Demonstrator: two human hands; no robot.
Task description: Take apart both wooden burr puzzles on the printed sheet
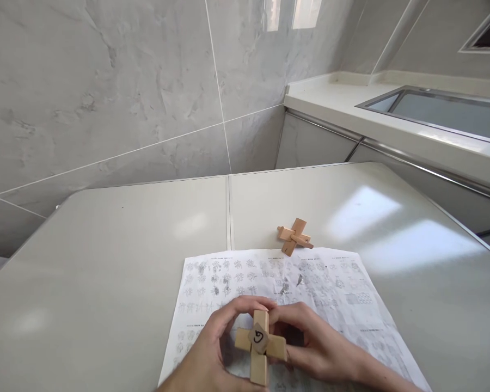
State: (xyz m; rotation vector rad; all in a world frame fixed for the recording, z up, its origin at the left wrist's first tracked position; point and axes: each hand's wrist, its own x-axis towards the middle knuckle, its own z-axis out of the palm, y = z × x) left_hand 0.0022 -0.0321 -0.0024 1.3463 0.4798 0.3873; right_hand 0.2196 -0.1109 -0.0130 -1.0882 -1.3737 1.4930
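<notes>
Between my two hands is a cross-shaped wooden burr puzzle (258,348) of interlocking light sticks, with a dark handwritten mark on the end of the stick facing me. My left hand (218,343) curls round its left side, fingers at the top and thumb at the bottom end. From the right, my right hand (310,340) grips it with finger and thumb on the upper and right sticks. Below the puzzle lies a creased instruction sheet (204,277) printed with small diagrams. Beyond its far edge sits a smaller, redder wooden cross puzzle (295,237) with numbered pieces.
The glossy white table (85,272) has a seam running away from me. Grey marble tiles (147,81) cover the wall behind it. At the right stands a white counter (326,98) with an inset sink (441,111).
</notes>
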